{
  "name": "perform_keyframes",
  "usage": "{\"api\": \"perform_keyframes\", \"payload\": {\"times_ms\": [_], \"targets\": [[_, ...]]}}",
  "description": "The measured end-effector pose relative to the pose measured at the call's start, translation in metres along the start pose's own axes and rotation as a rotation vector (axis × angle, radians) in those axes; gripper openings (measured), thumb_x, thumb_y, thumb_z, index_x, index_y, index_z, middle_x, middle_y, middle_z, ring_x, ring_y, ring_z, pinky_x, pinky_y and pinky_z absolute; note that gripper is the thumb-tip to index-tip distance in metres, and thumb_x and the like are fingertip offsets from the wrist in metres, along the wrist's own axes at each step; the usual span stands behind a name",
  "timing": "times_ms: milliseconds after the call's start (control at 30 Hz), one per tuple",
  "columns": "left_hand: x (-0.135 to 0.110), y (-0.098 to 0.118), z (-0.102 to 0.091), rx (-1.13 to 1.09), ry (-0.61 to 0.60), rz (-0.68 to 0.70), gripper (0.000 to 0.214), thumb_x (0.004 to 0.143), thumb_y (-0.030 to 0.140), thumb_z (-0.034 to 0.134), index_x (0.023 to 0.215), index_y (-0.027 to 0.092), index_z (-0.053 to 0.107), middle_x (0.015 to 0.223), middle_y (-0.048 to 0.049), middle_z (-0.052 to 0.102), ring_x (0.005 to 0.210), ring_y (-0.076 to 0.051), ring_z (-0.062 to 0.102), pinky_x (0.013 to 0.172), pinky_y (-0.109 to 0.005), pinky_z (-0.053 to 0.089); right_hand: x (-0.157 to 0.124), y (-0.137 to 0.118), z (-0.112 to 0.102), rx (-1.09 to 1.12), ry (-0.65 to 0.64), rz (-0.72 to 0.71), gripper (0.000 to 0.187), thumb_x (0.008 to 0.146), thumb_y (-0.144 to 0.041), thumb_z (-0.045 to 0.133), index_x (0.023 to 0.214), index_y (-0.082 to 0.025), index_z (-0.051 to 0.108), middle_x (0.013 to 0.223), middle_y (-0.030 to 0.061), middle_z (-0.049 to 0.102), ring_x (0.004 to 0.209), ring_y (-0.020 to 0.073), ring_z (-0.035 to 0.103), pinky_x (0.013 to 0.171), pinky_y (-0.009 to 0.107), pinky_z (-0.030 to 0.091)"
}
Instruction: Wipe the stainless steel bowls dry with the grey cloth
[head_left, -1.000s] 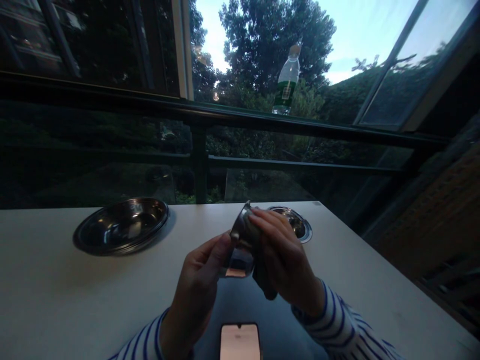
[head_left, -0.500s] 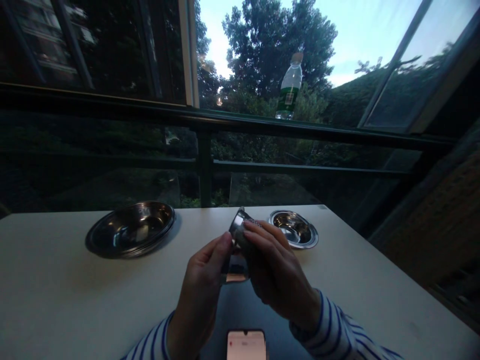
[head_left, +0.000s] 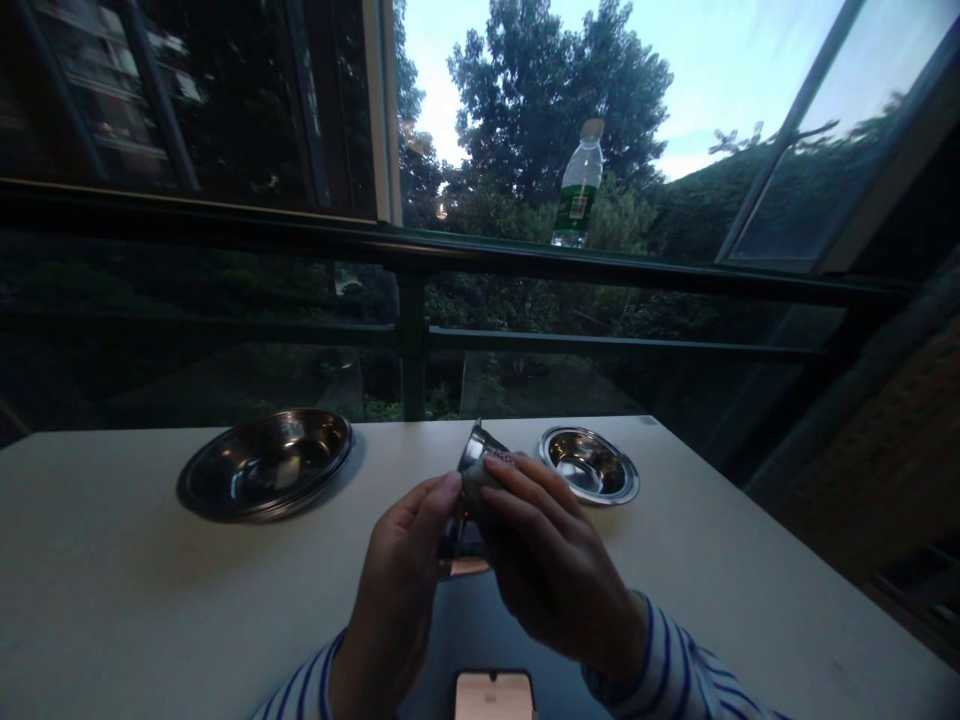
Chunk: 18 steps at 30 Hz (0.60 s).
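Note:
A small shiny metal bowl (head_left: 471, 452) is tipped on its side above the near middle of the table, its rim showing at the top and its mirror-like lower part below. My left hand (head_left: 409, 560) grips its left edge, thumb on top. My right hand (head_left: 559, 555) is closed over its right side, fingers laid across it. A dull greyish patch shows by the right fingertips; whether it is a pad or a reflection I cannot tell. Much of the bowl is hidden behind my hands.
On the white table (head_left: 142, 590), stacked metal basins (head_left: 266, 470) stand to the left and a smaller metal bowl (head_left: 589, 465) to the right. A lit phone (head_left: 493, 697) lies at the near edge. A plastic bottle (head_left: 578, 190) stands on the dark railing (head_left: 480, 248).
My fingers have shifted slightly around the tipped bowl, and the right hand sits a little lower on it. The whole view has moved a little downward in the picture.

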<state>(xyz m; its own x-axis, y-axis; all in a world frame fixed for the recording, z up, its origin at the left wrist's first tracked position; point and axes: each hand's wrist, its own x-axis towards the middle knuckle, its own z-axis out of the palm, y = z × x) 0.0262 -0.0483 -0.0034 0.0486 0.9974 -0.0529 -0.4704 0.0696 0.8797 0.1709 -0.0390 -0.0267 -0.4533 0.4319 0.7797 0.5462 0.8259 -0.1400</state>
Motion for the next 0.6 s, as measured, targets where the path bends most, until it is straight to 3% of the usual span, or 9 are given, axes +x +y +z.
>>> {"api": "perform_keyframes", "payload": {"times_ms": [133,400,600], "targets": [[0.0016,-0.0002,-0.0005,-0.011,0.002,-0.039,0.037,0.074,0.038,0.062,0.101,0.012,0.066,0.088,-0.0086,0.071,0.072,-0.019,0.065,0.066,-0.029,0.048,-0.0017,-0.0016,0.0018,-0.039,-0.051,-0.055,0.047,0.079,-0.013,0.049,0.125,-0.014,0.041,0.134,0.0132,0.043,0.127,0.0278,0.032,0.098,0.049,0.037],[-0.0004,-0.0023,-0.0009,-0.034,0.049,-0.024,0.035,0.074,0.038,0.062,0.096,0.011,0.068,0.085,-0.0084,0.071,0.08,-0.02,0.064,0.065,-0.027,0.047,-0.0007,0.0023,0.0022,-0.058,-0.048,-0.052,0.048,0.079,-0.015,0.05,0.126,-0.014,0.041,0.135,0.0123,0.041,0.128,0.0277,0.03,0.099,0.05,0.036],[-0.001,-0.0049,0.0011,0.07,0.018,-0.002,0.032,0.073,0.039,0.062,0.088,0.012,0.072,0.078,-0.007,0.072,0.077,-0.02,0.064,0.076,-0.032,0.047,0.0015,0.0053,-0.0031,-0.001,-0.041,0.105,0.044,0.085,-0.014,0.042,0.129,-0.015,0.039,0.134,0.0117,0.042,0.127,0.0242,0.033,0.1,0.047,0.038]]}}
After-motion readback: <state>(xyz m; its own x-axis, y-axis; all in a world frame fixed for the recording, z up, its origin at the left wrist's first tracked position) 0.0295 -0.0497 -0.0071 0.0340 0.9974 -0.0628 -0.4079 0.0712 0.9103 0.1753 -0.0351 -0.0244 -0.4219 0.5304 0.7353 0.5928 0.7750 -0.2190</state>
